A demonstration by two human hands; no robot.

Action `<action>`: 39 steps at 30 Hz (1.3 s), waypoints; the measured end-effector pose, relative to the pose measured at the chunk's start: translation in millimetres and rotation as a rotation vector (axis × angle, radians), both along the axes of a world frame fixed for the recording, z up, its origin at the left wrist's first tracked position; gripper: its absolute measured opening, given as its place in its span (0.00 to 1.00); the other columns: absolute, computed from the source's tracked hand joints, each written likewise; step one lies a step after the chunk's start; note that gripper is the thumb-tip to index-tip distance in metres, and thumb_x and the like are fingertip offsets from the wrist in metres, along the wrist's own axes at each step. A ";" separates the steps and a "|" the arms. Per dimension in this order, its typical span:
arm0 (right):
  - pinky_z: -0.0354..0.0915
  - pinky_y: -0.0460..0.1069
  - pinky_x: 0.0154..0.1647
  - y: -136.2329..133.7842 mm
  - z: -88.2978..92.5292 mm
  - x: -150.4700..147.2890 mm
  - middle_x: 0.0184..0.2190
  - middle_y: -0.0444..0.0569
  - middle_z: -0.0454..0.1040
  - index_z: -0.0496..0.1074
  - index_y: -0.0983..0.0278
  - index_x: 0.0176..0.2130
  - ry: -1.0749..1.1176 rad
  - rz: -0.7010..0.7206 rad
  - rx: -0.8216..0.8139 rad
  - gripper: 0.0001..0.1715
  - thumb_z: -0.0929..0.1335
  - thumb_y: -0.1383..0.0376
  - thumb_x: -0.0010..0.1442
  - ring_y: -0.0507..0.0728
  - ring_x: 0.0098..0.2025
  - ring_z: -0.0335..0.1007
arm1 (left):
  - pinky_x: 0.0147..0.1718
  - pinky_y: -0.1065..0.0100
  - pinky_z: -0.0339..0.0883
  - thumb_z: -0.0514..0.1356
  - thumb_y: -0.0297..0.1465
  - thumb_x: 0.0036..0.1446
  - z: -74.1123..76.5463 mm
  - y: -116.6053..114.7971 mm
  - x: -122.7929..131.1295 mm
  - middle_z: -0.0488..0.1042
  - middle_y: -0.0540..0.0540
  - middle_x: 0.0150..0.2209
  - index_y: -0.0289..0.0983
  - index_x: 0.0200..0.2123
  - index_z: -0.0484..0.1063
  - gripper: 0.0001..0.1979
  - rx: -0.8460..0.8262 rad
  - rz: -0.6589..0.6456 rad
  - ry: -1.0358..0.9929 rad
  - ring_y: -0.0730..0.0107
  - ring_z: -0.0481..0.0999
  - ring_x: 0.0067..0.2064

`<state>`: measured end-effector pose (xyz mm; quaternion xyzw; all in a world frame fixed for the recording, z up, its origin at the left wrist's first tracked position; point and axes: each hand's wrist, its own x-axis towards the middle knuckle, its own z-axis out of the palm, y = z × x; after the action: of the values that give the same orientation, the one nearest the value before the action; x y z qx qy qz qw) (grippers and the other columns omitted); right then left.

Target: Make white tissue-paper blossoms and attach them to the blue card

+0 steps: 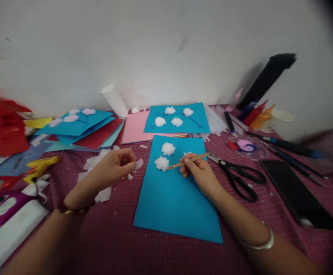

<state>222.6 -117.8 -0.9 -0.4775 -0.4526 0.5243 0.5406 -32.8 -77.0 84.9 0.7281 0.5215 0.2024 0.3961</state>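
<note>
My left hand (117, 164) is closed in a pinch on a small piece of thin white paper (138, 164), just left of the blue sheet (178, 206). In my right hand (198, 168) is a flat wooden stick (175, 165), its tip touching or very near a fluffy white paper flower (162, 163). Above that sits another white paper flower (168, 148), and a third is partly hidden behind my right hand. Scraps of white paper (102, 194) lie beneath and around my left hand.
Black-handled scissors (238, 173) and a phone (295, 191) lie to the right. Behind stands a finished-looking blue card (178, 118) with white flowers. Left are stacked coloured cards (83, 130), a yellow glue gun (42, 166) and a white power strip (14, 236). Paint tubes (258, 114) lean against the wall.
</note>
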 end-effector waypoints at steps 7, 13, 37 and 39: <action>0.64 0.46 0.24 -0.9 -0.4 -0.4 0.20 0.44 0.72 0.69 0.65 0.32 -0.023 0.036 -0.045 0.17 0.68 0.53 0.56 0.51 0.22 0.67 | 0.21 0.73 0.66 0.60 0.32 0.49 -42.2 9.5 45.4 0.69 0.53 0.22 0.36 0.30 0.67 0.06 -0.142 0.028 -0.255 0.74 0.71 0.22; 0.65 0.46 0.24 0.4 -1.9 -2.3 0.23 0.44 0.73 0.69 0.64 0.33 -0.044 0.036 -0.058 0.16 0.67 0.54 0.57 0.51 0.22 0.67 | 0.25 0.72 0.65 0.60 0.34 0.48 -64.5 16.2 28.8 0.70 0.52 0.22 0.35 0.30 0.69 0.08 -0.250 0.092 -0.311 0.75 0.69 0.23; 0.68 0.47 0.25 -10.2 6.9 -8.6 0.23 0.44 0.74 0.70 0.63 0.33 -0.078 -0.081 0.099 0.11 0.66 0.58 0.59 0.52 0.24 0.70 | 0.31 0.69 0.65 0.56 0.28 0.53 -86.9 5.7 49.9 0.70 0.51 0.29 0.38 0.38 0.66 0.08 0.103 0.010 -0.053 0.70 0.72 0.32; 0.67 0.47 0.26 -12.9 5.2 -11.4 0.23 0.44 0.73 0.70 0.63 0.34 -0.131 -0.041 0.136 0.10 0.65 0.59 0.61 0.52 0.25 0.70 | 0.31 0.69 0.65 0.56 0.28 0.53 -88.0 6.5 51.5 0.70 0.51 0.29 0.38 0.37 0.66 0.07 0.100 0.014 -0.093 0.70 0.72 0.32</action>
<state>211.2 -130.8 4.3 -0.4821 -0.5114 0.4489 0.5518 18.7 -70.4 -3.1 0.7333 0.4968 0.2643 0.3817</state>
